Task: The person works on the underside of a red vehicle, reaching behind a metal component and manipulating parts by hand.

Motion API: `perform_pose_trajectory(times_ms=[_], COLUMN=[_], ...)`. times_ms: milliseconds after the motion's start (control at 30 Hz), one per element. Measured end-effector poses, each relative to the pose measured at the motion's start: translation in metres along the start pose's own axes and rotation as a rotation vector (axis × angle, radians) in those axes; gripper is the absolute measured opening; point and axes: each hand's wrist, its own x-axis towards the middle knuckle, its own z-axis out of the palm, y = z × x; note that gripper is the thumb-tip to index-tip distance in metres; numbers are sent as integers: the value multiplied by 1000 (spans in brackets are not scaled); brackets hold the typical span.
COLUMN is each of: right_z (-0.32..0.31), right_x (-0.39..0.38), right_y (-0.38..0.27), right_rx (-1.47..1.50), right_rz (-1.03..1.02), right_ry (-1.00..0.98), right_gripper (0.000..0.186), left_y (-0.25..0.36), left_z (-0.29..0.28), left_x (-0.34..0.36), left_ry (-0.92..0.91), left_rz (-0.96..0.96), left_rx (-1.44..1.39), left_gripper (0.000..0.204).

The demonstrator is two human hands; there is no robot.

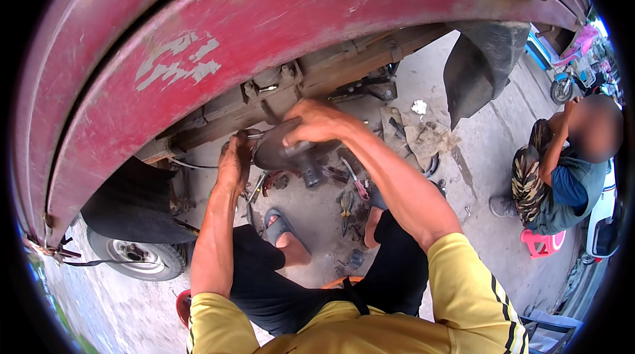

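Observation:
My left hand (234, 163) is raised under the red vehicle body, its fingers closed around a thin metal rod (254, 135). Close to its right, my right hand (313, 122) is curled and partly smeared by motion. Against my right hand is a dark, broad-faced part (268, 149), and below it a dark cylindrical piece (309, 170); what exactly the fingers grip is hidden. Both hands are just in front of the rusty underframe beam (221, 122) and a bracket (288, 76) on it.
Pliers (346, 203), a red-handled tool (360, 187) and small parts lie between my feet. Mudflaps (486, 70) hang from the red body (297, 17). A wheel (135, 261) stands at left. Another person (562, 175) sits on a pink stool (544, 244) at right.

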Motion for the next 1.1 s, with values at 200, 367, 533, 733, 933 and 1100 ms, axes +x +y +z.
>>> perform_pose_trajectory(times_ms=[200,367,533,733,933,1100], right_z=[-9,-17,-10,-18,-24,-23], right_x=[3,-3,-8,-11,-11,-2], right_y=[-5,-17,-9,-17,-23,-5], right_rx=[-21,-48,-34,-18,44,90], right_rz=[116,143,6,34,24,-37], right_ry=[-159,-205,-67,-115,-164,-199], right_gripper=[75,73,66,65,65,61], left_y=[-15,-8,19,51,58,60], left_z=[-7,-12,1,38,52,68], left_x=[-4,2,2,-9,8,12], left_ry=[-53,-81,-31,-137,-81,-81], left_rz=[-201,-111,155,300,301,297], left_rx=[-166,-124,123,725,912,1019], left_gripper=[40,50,47,48,39,35])
